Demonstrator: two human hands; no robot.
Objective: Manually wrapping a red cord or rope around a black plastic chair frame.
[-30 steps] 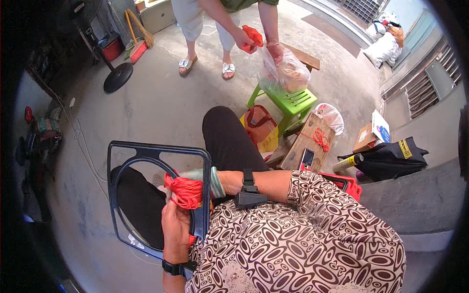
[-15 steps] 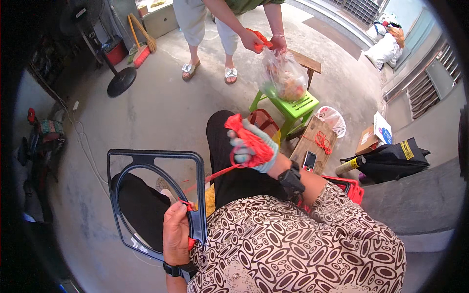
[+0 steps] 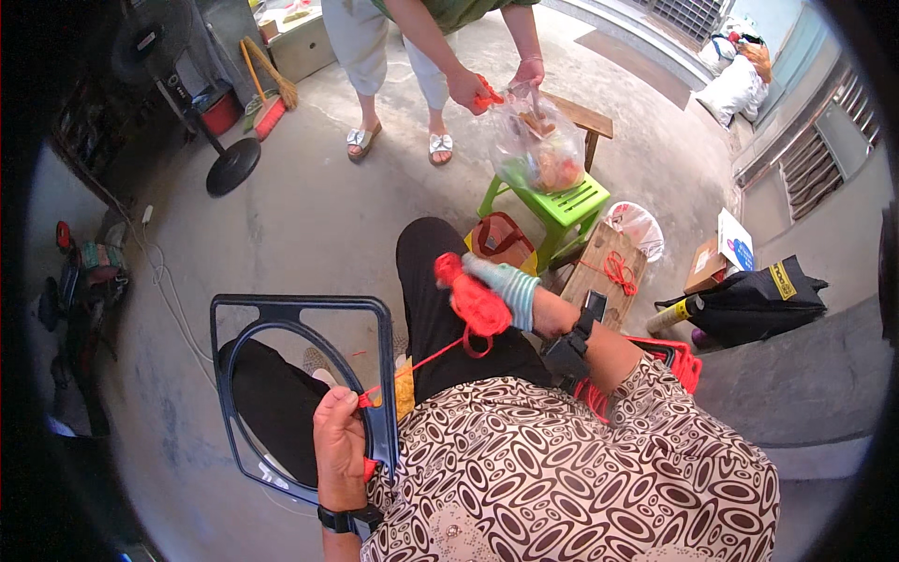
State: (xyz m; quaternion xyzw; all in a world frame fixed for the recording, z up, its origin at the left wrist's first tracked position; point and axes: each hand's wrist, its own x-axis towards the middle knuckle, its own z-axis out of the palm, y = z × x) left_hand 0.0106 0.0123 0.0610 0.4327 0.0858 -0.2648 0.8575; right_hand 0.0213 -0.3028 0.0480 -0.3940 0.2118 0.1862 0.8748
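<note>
A seated person in a patterned shirt works over a bare concrete floor (image 3: 309, 215), which lies open to the left and ahead. To the right the room is crowded: a green stool (image 3: 552, 208), a wooden board (image 3: 599, 272) with a loop of red cord on it, a cardboard box (image 3: 714, 265) and a black bag (image 3: 754, 300) stand close together against a low ledge. A fan stand (image 3: 229, 164) and a broom (image 3: 267, 94) sit at the far left edge.

The left hand (image 3: 339, 445) is closed around the right side of a dark square frame (image 3: 298, 389) with a round opening, held upright beside the knee. The right hand (image 3: 510, 290), in a pale striped glove, is raised over the lap and clenched on a bundle of red cord (image 3: 473, 302). A single strand runs taut from that bundle down to the frame edge, just above the left hand. The two hands are well apart, the right one higher and farther forward.

Beyond the stool, another person in sandals bends over, both hands holding a clear plastic bag (image 3: 536, 150) above it.
</note>
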